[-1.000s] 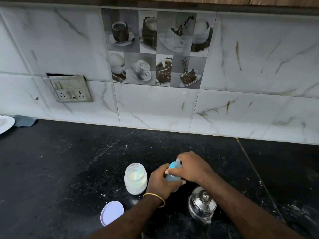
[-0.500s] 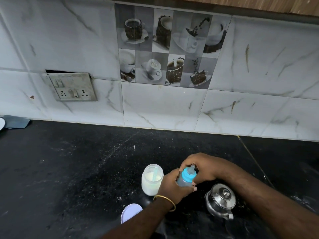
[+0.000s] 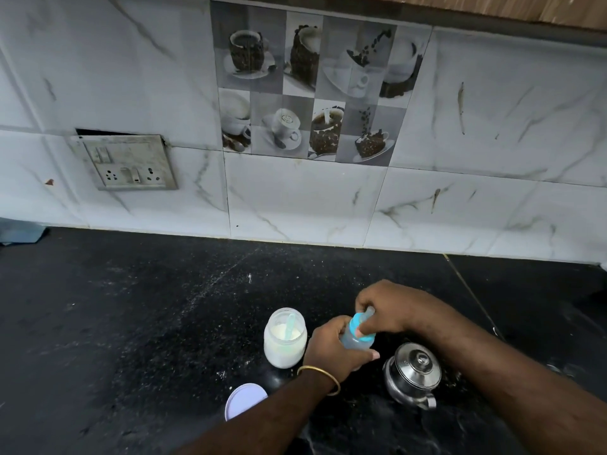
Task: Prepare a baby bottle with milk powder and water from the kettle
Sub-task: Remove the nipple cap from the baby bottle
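Honestly the risky bit is the baby bottle (image 3: 353, 341) itself: it's held just above the black counter (image 3: 131, 323), tilted a little, between the open milk powder jar (image 3: 285, 338) and the steel kettle (image 3: 413, 372). The left hand (image 3: 335, 351) is wrapped tight around the clear body, and the right hand (image 3: 391, 308) is closed over the top, fingers pinching the blue screw collar (image 3: 359, 326) and the nipple. My guess is the cap is being twisted, though I can't tell which way. If the collar goes on cross-threaded, it'll leak when shaken. Squeeze that thin smooth plastic too hard and whatever's inside could slop out; how full it is I can't see. An elbow swing could also knock the jar, which is frosted, rounded and lidless, with a pale scoop (image 3: 290, 325) stuck in the powder. Its flat round lid (image 3: 245, 400) lies near the counter's front edge. The kettle is shiny, squat and domed, with a knob on top, so slippery if wet. Powder specks dust the speckled stone.
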A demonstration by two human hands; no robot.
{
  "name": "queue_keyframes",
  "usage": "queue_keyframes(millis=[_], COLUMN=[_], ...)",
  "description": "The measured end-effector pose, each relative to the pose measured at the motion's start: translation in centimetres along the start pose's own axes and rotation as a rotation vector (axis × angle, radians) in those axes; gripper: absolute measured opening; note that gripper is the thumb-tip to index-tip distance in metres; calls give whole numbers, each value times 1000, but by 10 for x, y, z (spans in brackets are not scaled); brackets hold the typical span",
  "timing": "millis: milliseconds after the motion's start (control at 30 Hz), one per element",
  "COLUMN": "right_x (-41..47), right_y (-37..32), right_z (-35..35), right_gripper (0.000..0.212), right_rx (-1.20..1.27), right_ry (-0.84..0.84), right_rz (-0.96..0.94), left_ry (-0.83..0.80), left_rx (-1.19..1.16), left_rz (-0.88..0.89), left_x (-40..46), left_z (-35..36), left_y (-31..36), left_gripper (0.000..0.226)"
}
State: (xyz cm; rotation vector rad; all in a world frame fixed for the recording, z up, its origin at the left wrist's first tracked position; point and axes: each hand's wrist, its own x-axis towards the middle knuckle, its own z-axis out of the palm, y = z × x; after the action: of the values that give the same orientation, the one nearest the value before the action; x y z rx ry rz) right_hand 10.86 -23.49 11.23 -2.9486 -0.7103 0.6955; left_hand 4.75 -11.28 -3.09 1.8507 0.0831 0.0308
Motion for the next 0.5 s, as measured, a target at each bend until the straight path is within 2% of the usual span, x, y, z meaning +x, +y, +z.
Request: queue_keyframes(millis=[67,133,200,267,333,400,500], right_x=[0,2,2,5,5,5,8], right_y=[7,12,16,21,25,28,31], right_z=[-2,2,5,6,4,5,10], right_gripper=[53,67,55,40,51,56,42], right_rx=[14,19,23,30,27,0,30], right_ry=[-73,-32,19,-1,-24,29,57], right_rz=[-66,-56,-31,-90,-146,-119,-118], left_ry=[11,33,45,48,65,76,67], left_rx=[19,28,42,55,61,72,81], left_rz=[-2,-15,-31,-43,-52,-50,-54], left_x=[0,1,2,2,2,2,3], left_z=[4,7,11,14,17,19,19], left_y=[1,1,2,3,4,6,8], left_gripper=[59,57,60,68,71,69,66])
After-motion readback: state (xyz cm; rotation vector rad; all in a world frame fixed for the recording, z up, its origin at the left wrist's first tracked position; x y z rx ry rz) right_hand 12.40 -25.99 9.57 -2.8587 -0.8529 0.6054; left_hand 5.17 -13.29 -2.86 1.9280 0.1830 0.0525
